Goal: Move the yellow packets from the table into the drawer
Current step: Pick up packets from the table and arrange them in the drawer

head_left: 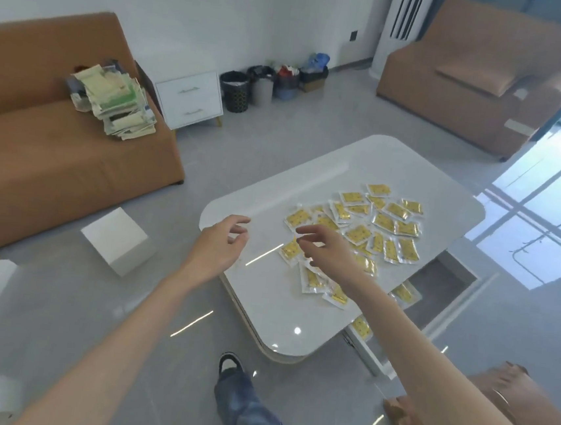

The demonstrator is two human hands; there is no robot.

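Observation:
Several yellow packets (pixel 374 221) lie scattered over the right half of the glossy white table (pixel 281 185). The drawer (pixel 435 295) under the table's right side stands pulled out, with a few yellow packets (pixel 405 293) showing inside it. My left hand (pixel 221 244) hovers over the table's near left edge, fingers relaxed, holding nothing. My right hand (pixel 327 247) hangs above the nearest packets with loosely spread fingers and nothing in it; it hides some packets beneath.
A brown sofa (pixel 54 163) with a stack of papers (pixel 118 100) stands to the left. White boxes (pixel 119 238) sit on the floor. A white nightstand (pixel 190 99), bins (pixel 236 91) and a brown armchair (pixel 473 80) are behind. My shoe (pixel 230 365) is near the table's front corner.

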